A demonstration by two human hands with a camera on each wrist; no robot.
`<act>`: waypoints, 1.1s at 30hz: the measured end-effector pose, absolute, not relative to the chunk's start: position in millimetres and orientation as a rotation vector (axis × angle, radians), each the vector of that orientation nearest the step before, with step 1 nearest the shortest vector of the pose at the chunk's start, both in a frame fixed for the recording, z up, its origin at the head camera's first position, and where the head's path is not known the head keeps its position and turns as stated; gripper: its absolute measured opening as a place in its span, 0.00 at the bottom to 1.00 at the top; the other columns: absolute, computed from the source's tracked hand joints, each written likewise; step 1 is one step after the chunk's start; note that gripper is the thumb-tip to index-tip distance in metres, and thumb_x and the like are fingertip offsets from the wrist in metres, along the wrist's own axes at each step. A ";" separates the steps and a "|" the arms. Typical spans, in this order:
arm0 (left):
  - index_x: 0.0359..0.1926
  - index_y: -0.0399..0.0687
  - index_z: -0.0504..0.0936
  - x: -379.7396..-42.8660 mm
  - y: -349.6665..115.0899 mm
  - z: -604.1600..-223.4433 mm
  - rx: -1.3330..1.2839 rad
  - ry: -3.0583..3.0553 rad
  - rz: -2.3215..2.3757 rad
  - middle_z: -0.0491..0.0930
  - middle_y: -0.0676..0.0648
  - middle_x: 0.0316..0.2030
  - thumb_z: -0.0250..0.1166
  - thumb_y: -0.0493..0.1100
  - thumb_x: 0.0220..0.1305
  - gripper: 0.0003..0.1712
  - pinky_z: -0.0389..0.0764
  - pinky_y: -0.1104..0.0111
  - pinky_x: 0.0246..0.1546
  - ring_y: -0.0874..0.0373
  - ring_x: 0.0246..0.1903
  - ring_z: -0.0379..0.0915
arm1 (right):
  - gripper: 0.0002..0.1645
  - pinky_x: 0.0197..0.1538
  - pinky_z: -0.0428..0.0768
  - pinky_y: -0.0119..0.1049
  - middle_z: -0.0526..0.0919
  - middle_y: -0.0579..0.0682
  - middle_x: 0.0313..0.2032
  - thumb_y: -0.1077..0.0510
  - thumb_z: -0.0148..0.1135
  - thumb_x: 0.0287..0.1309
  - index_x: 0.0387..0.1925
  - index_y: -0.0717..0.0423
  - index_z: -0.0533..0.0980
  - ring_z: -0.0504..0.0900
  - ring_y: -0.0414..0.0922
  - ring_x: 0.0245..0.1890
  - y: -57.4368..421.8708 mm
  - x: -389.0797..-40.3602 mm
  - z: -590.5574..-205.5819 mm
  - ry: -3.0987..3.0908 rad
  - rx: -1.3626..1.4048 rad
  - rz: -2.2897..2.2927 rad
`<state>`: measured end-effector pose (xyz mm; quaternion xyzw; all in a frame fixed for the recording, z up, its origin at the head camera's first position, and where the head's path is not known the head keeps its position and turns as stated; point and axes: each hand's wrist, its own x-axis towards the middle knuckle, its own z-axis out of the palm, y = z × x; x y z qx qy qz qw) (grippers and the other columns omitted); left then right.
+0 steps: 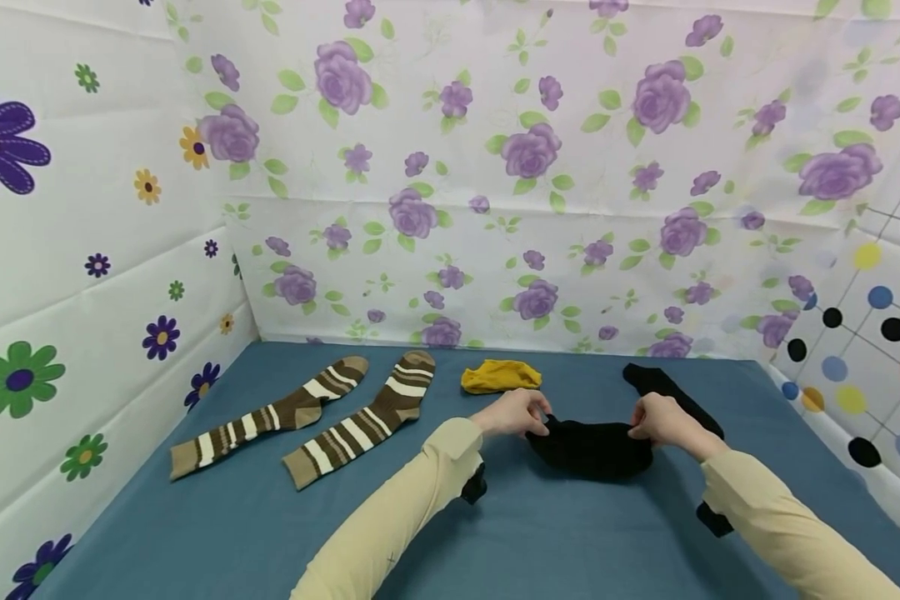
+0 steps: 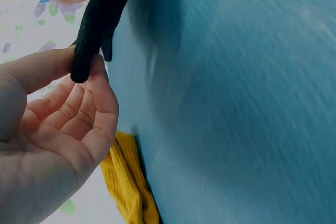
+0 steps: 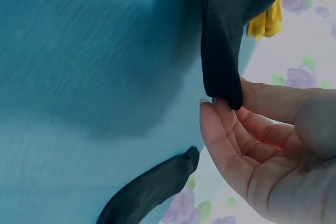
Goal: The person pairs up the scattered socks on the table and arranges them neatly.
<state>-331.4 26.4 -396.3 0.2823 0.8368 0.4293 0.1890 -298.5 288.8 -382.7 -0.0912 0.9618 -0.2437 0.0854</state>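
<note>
A black sock (image 1: pixel 592 452) stretches sideways between both hands, its middle sagging low over the blue cloth. My left hand (image 1: pixel 513 414) pinches one end between thumb and fingertips; the left wrist view shows that black end (image 2: pixel 84 64) between them. At the opposite end, my right hand (image 1: pixel 664 422) pinches the fabric, as the dark sock (image 3: pixel 223 51) in the right wrist view also shows. Beyond the right hand lies a second black sock (image 1: pixel 675 392), partly covered by that hand. A folded yellow sock (image 1: pixel 501 377) rests just behind the left hand.
Two brown-and-cream striped socks (image 1: pixel 360 429) (image 1: pixel 270 417) lie flat on the left part of the blue cloth (image 1: pixel 195 550). Flowered sheets (image 1: pixel 450 167) hang at the back and left; a dotted one (image 1: pixel 885 333) hangs at the right.
</note>
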 end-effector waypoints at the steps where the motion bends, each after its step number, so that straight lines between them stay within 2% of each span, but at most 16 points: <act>1: 0.43 0.39 0.76 -331.9 24.2 -396.1 0.791 2.351 1.211 0.74 0.47 0.25 0.63 0.33 0.56 0.12 0.75 0.56 0.32 0.53 0.20 0.68 | 0.03 0.25 0.77 0.40 0.73 0.51 0.22 0.68 0.62 0.51 0.26 0.64 0.75 0.74 0.45 0.18 286.5 -299.4 -382.5 2.867 -0.274 -0.727; 11: 0.44 0.38 0.75 -338.0 1.2 -393.7 0.798 2.371 1.205 0.74 0.46 0.25 0.63 0.33 0.56 0.13 0.75 0.55 0.33 0.57 0.19 0.67 | 0.04 0.25 0.77 0.39 0.73 0.51 0.22 0.68 0.63 0.50 0.25 0.64 0.74 0.74 0.45 0.18 263.8 -309.2 -380.2 2.861 -0.308 -0.735; 21: 0.45 0.35 0.75 -339.0 -23.6 -388.9 0.786 2.400 1.194 0.75 0.46 0.26 0.62 0.32 0.57 0.13 0.74 0.53 0.34 0.57 0.22 0.69 | 0.04 0.25 0.77 0.39 0.74 0.51 0.22 0.69 0.62 0.50 0.25 0.66 0.75 0.75 0.46 0.18 240.9 -316.8 -380.9 2.855 -0.352 -0.769; 27: 0.45 0.37 0.75 -342.2 -37.0 -389.7 0.735 2.437 1.174 0.74 0.47 0.26 0.63 0.33 0.57 0.14 0.75 0.54 0.33 0.55 0.21 0.69 | 0.04 0.26 0.77 0.40 0.73 0.52 0.21 0.69 0.62 0.50 0.24 0.66 0.75 0.75 0.46 0.19 223.0 -323.5 -380.4 2.850 -0.311 -0.796; 33: 0.46 0.37 0.75 -345.3 -51.3 -388.9 0.713 2.462 1.153 0.74 0.47 0.26 0.63 0.33 0.57 0.14 0.75 0.55 0.35 0.57 0.22 0.69 | 0.04 0.26 0.77 0.37 0.74 0.52 0.23 0.68 0.63 0.50 0.26 0.66 0.75 0.75 0.45 0.20 205.6 -331.6 -379.2 2.840 -0.261 -0.768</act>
